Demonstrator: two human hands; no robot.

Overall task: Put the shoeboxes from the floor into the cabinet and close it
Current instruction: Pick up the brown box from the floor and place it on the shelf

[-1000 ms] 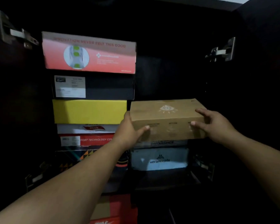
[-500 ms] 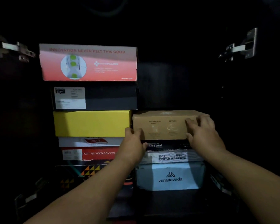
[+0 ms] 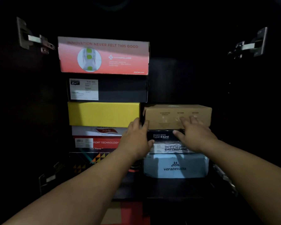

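Observation:
A brown cardboard shoebox point(image 3: 165, 115) lies on top of the right stack inside the dark cabinet point(image 3: 185, 75). My right hand point(image 3: 195, 135) presses flat against its front face with straight fingers. My left hand point(image 3: 137, 138) touches the box's left front corner, fingers pointing into the gap beside the yellow box point(image 3: 102, 113). Under the brown box sit a black Skechers box point(image 3: 162, 136), a white Skechers box point(image 3: 170, 148) and a pale blue veranevada box point(image 3: 175, 166).
The left stack holds several boxes, topped by a red box point(image 3: 102, 56) over a black one point(image 3: 120, 90). Metal door hinges point(image 3: 34, 38) point(image 3: 251, 44) stick out at both sides. Another red and brown box point(image 3: 123, 213) lies low in front.
The brown box went from held in the air to resting on the right stack, pushed back. My hands moved from its sides to its front.

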